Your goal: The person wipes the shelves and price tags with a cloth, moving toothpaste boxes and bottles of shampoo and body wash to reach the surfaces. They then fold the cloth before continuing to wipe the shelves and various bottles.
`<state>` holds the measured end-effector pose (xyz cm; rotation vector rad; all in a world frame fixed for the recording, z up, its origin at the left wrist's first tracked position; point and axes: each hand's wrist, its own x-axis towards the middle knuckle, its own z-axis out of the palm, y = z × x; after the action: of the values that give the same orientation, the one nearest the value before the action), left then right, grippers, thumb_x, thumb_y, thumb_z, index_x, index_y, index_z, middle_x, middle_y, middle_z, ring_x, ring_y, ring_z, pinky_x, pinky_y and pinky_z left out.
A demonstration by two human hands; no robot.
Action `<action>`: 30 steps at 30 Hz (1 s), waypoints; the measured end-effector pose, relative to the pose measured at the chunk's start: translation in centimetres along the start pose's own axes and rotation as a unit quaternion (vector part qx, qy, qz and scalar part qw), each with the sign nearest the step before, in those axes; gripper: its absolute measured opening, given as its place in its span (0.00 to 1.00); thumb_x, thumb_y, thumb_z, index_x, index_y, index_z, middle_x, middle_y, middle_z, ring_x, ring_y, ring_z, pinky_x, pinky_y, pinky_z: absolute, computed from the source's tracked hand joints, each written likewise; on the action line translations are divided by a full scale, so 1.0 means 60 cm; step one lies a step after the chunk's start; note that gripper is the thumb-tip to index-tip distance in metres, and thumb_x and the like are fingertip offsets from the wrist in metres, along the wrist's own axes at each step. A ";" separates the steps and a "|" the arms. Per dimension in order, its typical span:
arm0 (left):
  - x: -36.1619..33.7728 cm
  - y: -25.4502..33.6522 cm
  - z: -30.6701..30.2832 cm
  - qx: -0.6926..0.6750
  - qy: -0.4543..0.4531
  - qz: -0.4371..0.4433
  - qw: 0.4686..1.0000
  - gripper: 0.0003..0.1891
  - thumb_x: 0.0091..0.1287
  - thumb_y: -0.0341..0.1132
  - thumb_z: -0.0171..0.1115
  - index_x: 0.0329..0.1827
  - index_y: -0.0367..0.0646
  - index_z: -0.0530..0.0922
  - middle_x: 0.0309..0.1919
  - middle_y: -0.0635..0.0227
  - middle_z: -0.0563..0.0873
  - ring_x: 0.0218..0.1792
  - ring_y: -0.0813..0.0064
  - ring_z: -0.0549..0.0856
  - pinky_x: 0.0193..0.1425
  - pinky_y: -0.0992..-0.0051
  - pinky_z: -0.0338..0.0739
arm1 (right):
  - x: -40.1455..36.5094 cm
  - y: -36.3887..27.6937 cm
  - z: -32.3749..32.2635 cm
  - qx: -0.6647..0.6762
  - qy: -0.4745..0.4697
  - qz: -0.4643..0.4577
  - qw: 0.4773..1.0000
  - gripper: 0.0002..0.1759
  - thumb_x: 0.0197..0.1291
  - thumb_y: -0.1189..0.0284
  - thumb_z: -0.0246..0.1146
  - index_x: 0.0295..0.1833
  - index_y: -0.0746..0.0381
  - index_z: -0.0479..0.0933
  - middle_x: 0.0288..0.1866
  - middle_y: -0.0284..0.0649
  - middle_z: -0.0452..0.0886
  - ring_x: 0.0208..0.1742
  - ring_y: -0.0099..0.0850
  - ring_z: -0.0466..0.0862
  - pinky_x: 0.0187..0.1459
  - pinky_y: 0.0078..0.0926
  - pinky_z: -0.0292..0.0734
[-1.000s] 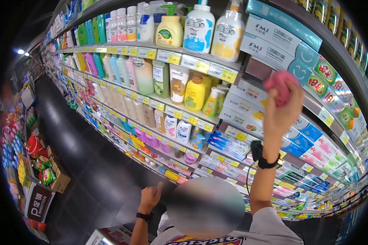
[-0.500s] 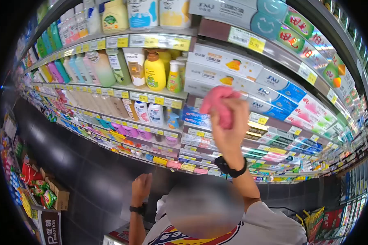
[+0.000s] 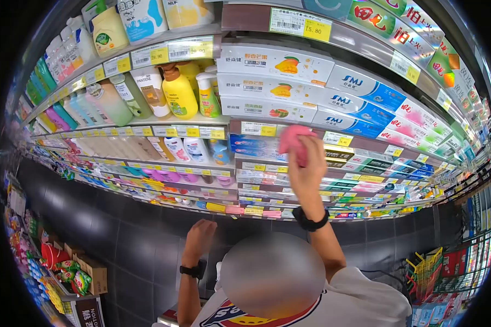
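A crumpled pink cloth (image 3: 294, 140) is gripped in my right hand (image 3: 309, 162), the fingers closed around it. That hand is at the shelf edge with the price labels, just below the boxes of toothpaste (image 3: 270, 109) with mango pictures. Close by on the left are blue toothpaste boxes (image 3: 256, 146), partly overlapped by the cloth. My left hand (image 3: 200, 238) hangs low over the dark floor, away from the shelves. Its fingers are loosely curled together, slightly blurred, with nothing visible in them.
Bottles, including a yellow pump bottle (image 3: 180, 97), line the left shelves. Blue and white toothpaste boxes (image 3: 354, 103) are stacked on the right. Cartons with a red bucket (image 3: 53, 255) stand at lower left; a yellow shopping basket (image 3: 426, 270) is at lower right.
My right hand and the pink cloth have moved slightly down along the shelf edge, uncovering the toothpaste boxes above. The view has shifted, and my left hand appears a little farther right.
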<state>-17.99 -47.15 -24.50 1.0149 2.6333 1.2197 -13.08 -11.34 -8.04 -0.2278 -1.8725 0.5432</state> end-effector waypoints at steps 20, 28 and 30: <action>0.384 0.279 -0.001 -0.115 0.291 0.260 0.914 0.07 0.73 0.21 0.74 0.50 0.40 0.91 0.49 0.64 0.90 0.52 0.61 0.88 0.59 0.64 0.83 | 0.007 0.026 -0.033 -0.034 0.090 0.035 0.995 0.19 0.63 0.81 0.76 0.59 0.67 0.86 0.55 0.52 0.87 0.58 0.55 0.89 0.59 0.44 0.86; 0.389 0.275 -0.013 -0.176 0.259 0.235 0.920 0.05 0.73 0.24 0.77 0.48 0.38 0.91 0.47 0.63 0.90 0.49 0.67 0.89 0.57 0.68 0.83 | 0.006 -0.015 0.033 0.015 0.090 0.009 0.996 0.19 0.63 0.82 0.76 0.59 0.68 0.85 0.56 0.50 0.87 0.60 0.51 0.89 0.61 0.40 0.84; 0.387 0.274 -0.019 -0.151 0.277 0.238 0.919 0.06 0.73 0.25 0.78 0.48 0.37 0.90 0.47 0.63 0.90 0.47 0.70 0.88 0.55 0.69 0.82 | 0.007 -0.037 0.071 0.045 0.065 -0.012 0.997 0.19 0.62 0.83 0.76 0.59 0.68 0.86 0.56 0.51 0.87 0.60 0.52 0.89 0.60 0.41 0.85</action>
<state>-27.64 -26.46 -7.49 1.4754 2.4785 2.2352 -16.96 -14.18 -7.83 -0.1767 -1.7180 0.5818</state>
